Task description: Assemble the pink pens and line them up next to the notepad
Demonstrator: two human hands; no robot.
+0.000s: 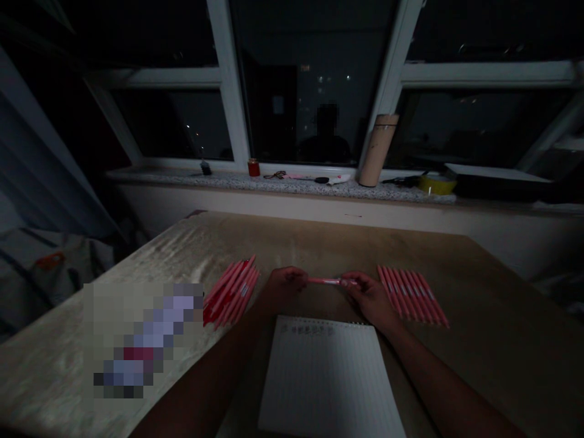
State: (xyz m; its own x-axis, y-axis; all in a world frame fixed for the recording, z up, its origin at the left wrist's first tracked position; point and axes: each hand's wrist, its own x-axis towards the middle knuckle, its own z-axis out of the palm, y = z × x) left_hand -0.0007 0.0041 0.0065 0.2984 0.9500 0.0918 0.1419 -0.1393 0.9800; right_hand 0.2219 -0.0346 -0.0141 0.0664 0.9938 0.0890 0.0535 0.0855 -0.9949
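Observation:
A slim pink pen (325, 281) is held level between my two hands, just beyond a spiral notepad. My left hand (287, 283) has its fingers closed on the left end, and my right hand (365, 293) pinches the right end. The ruled notepad (326, 377) lies open below them, with some faint writing along its top. Left of my left hand is a loose pile of pink pens (237, 289) with a red wrapper partly under them. On the right, several more pink pens (410, 295) lie side by side in a row.
A blurred-out object (155, 331) lies at the left of the table (310, 237). On the windowsill stand a tan flask (379, 149), a small red jar (253, 167) and a roll of yellow tape (437, 184). A dark curtain and bags are at the far left.

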